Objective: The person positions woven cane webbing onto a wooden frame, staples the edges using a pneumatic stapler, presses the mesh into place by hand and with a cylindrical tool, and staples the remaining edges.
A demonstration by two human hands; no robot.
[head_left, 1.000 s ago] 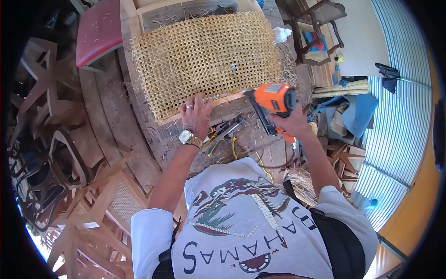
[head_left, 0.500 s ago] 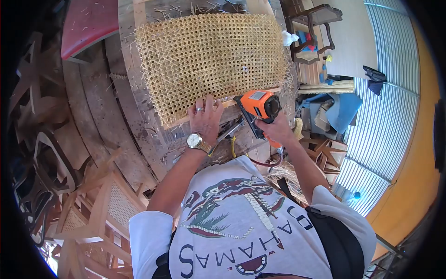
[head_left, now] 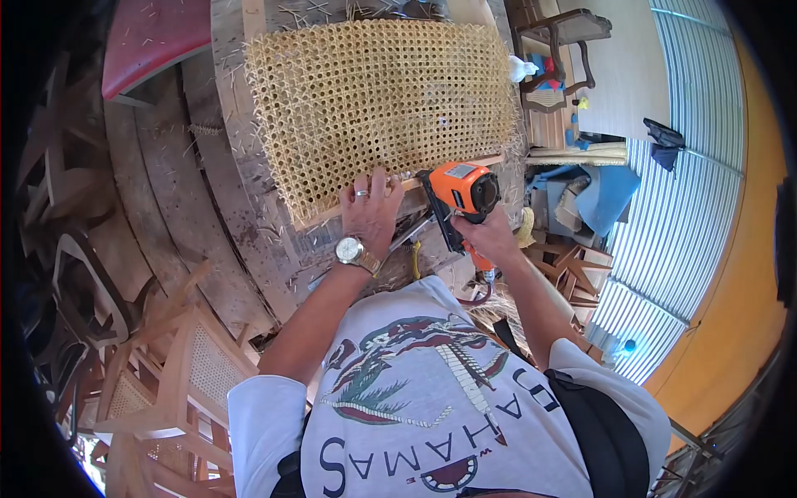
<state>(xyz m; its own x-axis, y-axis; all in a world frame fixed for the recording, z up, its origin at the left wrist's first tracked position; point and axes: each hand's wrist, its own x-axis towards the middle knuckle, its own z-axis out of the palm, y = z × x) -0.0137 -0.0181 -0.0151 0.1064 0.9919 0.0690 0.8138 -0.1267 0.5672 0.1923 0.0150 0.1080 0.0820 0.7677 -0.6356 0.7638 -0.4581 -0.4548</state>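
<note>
A panel of woven cane webbing (head_left: 382, 100) lies on the workbench, with a wooden strip (head_left: 477, 163) along its near edge. My left hand (head_left: 371, 207) grips that near edge, fingers over the cane and strip; its thumb is not clearly visible. In my right hand (head_left: 490, 232) is an orange and black nail gun (head_left: 466, 187), gripped by its handle. The gun's nose meets the strip just right of my left fingers; whether it is pressed down I cannot tell. A hose (head_left: 480, 297) trails from the handle's lower end.
Cane offcuts litter the worn workbench (head_left: 278, 249). Below the panel lies a yellow-handled tool (head_left: 416, 259). Wooden chair frames with cane (head_left: 217, 365) crowd the lower left, and a red padded surface (head_left: 158, 41) is upper left. Corrugated metal sheeting (head_left: 681, 207) stands at right.
The view has shifted slightly. My left hand and the nail gun appear marginally closer together along the strip; both grips stay the same.
</note>
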